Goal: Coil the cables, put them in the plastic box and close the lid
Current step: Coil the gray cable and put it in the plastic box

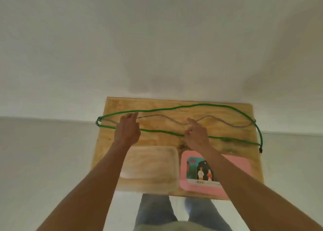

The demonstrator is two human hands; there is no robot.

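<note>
Two bare arms reach forward over a wooden counter (218, 112) toward two uncoiled cables.

Both arms are stretched out nearly straight, palms down. The left hand (127, 131) lies across the green cable's (174, 108) near strand, its fingers together and reaching the left end of the grey cable (232, 124); whether it grips anything cannot be told. The right hand (197, 134) has its fingers loosely spread and curled, fingertips at a dip in the grey cable's middle, not clearly closed on it. The green cable lies in one long flat loop across the far half of the counter, with the wavy grey cable inside it. Nearer the person, the clear plastic box (150, 162) sits open beside its pink lid (243, 166), which lies partly under the right forearm.
</note>
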